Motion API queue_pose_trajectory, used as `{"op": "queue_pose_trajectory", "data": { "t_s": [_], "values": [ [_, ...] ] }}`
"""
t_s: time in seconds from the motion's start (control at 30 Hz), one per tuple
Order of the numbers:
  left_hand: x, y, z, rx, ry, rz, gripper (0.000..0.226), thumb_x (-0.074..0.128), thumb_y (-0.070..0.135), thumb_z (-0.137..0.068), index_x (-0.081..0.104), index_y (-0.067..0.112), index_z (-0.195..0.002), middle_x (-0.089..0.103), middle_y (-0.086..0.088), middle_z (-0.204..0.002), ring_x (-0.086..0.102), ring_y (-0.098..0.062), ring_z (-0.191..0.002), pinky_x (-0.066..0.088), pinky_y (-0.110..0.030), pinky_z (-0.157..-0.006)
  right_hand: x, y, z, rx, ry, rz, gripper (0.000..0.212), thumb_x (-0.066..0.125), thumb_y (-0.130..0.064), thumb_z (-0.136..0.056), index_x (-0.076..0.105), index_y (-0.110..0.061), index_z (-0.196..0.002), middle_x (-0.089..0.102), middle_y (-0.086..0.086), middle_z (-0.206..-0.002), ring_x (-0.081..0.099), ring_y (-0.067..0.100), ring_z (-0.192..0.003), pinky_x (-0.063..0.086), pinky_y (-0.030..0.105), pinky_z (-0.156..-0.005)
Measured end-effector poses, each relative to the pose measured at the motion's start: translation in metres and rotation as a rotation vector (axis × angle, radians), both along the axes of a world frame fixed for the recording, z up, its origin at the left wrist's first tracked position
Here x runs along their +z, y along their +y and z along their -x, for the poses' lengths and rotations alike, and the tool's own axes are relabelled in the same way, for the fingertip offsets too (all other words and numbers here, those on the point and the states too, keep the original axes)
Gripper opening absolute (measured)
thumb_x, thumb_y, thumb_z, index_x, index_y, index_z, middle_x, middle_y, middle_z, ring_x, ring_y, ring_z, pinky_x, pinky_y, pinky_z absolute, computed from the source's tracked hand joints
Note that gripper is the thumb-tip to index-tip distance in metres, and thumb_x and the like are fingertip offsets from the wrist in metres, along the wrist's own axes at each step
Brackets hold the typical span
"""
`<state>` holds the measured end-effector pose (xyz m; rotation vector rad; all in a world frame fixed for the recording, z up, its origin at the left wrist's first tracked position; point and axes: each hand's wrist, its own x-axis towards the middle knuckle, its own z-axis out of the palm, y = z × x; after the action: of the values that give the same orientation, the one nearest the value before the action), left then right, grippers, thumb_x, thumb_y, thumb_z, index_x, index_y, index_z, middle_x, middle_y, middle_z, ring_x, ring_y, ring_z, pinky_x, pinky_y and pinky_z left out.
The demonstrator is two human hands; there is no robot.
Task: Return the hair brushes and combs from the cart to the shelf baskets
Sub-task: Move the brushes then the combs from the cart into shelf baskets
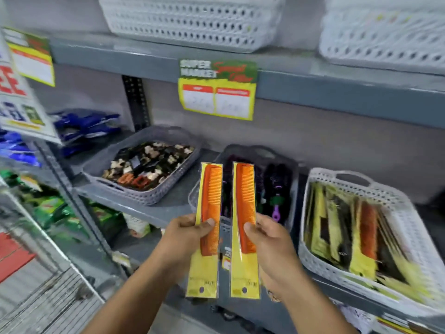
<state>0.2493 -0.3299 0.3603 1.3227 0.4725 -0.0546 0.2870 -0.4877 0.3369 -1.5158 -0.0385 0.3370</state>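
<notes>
My left hand (185,239) grips an orange comb in a yellow packet (209,208), held upright in front of the shelf. Beside it, my right hand (269,244) holds a second orange comb in its yellow packet (244,208). The two packets stand parallel, a small gap between them. Behind them sits a grey basket (290,169) with dark and purple hair brushes. To the right, a white basket (399,201) holds several packaged combs in yellow packets, lying side by side.
A grey basket (96,168) of hair clips stands to the left on the same grey shelf (134,206). White baskets (192,22) sit on the shelf above, with a price sign (216,90) on its edge. A wire cart edge (48,297) shows at lower left.
</notes>
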Motion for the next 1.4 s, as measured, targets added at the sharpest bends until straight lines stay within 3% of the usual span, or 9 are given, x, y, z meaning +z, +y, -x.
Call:
{"op": "queue_pose_trajectory", "data": {
  "t_s": [0.13,0.33,0.43,0.53,0.73,0.83,1.0,1.3,1.4],
  "values": [
    [0.010,-0.041,-0.018,-0.083,0.006,-0.039,0.014,0.059,0.010,-0.090,0.070,0.001,-0.092,0.077,-0.011,-0.082,0.068,-0.033,-0.084,0.056,-0.048,-0.083,0.010,-0.041,-0.004,-0.077,-0.026,0.026,0.029,0.053,-0.010,-0.098,0.063,-0.032,-0.083,0.071,-0.022,-0.083,0.065,-0.014,-0.072,0.049,0.009,-0.067],
    [0.009,-0.103,-0.052,-0.200,0.006,-0.052,0.016,0.057,0.008,-0.092,0.068,-0.002,-0.099,0.068,-0.013,-0.082,0.066,-0.022,-0.065,0.057,-0.030,-0.055,0.019,-0.105,-0.021,-0.260,-0.012,0.033,0.017,0.058,-0.015,-0.095,0.069,-0.015,-0.108,0.072,0.004,-0.116,0.065,0.020,-0.111,0.048,0.044,-0.103],
    [0.008,-0.134,-0.075,-0.212,0.049,-0.051,0.010,0.054,0.008,-0.091,0.062,0.001,-0.093,0.061,-0.016,-0.078,0.061,-0.027,-0.063,0.051,-0.032,-0.060,0.013,-0.137,-0.042,-0.350,-0.036,0.074,0.046,0.064,-0.023,-0.090,0.057,-0.005,-0.131,0.060,0.013,-0.136,0.055,0.028,-0.127,0.040,0.051,-0.110],
    [0.003,-0.165,-0.103,-0.233,0.079,-0.135,0.007,0.052,0.009,-0.074,0.057,0.009,-0.078,0.052,-0.014,-0.084,0.051,-0.026,-0.078,0.041,-0.038,-0.073,0.008,-0.166,-0.062,-0.438,-0.033,0.130,0.040,0.062,-0.015,-0.092,0.058,-0.002,-0.130,0.063,0.016,-0.132,0.060,0.028,-0.120,0.043,0.047,-0.107],
    [0.001,-0.203,-0.136,-0.303,0.115,-0.292,0.025,0.043,0.002,-0.088,0.056,-0.003,-0.109,0.060,-0.013,-0.090,0.057,-0.027,-0.077,0.051,-0.035,-0.074,0.013,-0.186,-0.080,-0.477,-0.003,0.242,0.036,0.056,-0.008,-0.096,0.056,-0.005,-0.131,0.062,-0.002,-0.104,0.054,0.016,-0.096,0.046,0.036,-0.094],
    [-0.007,-0.211,-0.147,-0.333,0.104,-0.358,0.031,0.042,-0.004,-0.081,0.058,-0.013,-0.107,0.065,-0.023,-0.093,0.066,-0.038,-0.089,0.055,-0.053,-0.082,-0.001,-0.183,-0.094,-0.502,0.048,0.302,0.040,0.060,-0.012,-0.093,0.055,-0.008,-0.132,0.065,0.006,-0.123,0.061,0.022,-0.104,0.050,0.036,-0.095],
    [0.003,-0.221,-0.143,-0.298,0.100,-0.502,0.013,0.042,-0.003,-0.089,0.055,0.000,-0.090,0.052,-0.009,-0.073,0.054,-0.025,-0.073,0.044,-0.031,-0.060,-0.023,-0.184,-0.107,-0.511,0.116,0.355,0.046,0.061,-0.021,-0.087,0.056,-0.017,-0.132,0.070,0.008,-0.116,0.069,0.027,-0.094,0.058,0.043,-0.087],
    [-0.008,-0.231,-0.148,-0.304,0.088,-0.747,0.013,0.044,-0.002,-0.088,0.055,0.006,-0.088,0.056,-0.010,-0.077,0.057,-0.027,-0.079,0.049,-0.033,-0.068,-0.026,-0.182,-0.103,-0.494,0.179,0.458,0.051,0.060,-0.018,-0.088,0.048,-0.017,-0.138,0.067,0.010,-0.114,0.066,0.031,-0.099,0.057,0.044,-0.088],
    [-0.013,-0.233,-0.147,-0.312,0.085,-0.834,0.017,0.045,-0.002,-0.088,0.060,0.001,-0.097,0.064,-0.015,-0.092,0.060,-0.029,-0.082,0.051,-0.034,-0.067,-0.033,-0.180,-0.107,-0.486,0.166,0.508,0.035,0.060,-0.020,-0.085,0.061,-0.018,-0.120,0.071,0.011,-0.104,0.068,0.033,-0.093,0.058,0.045,-0.085]
  ]
}}
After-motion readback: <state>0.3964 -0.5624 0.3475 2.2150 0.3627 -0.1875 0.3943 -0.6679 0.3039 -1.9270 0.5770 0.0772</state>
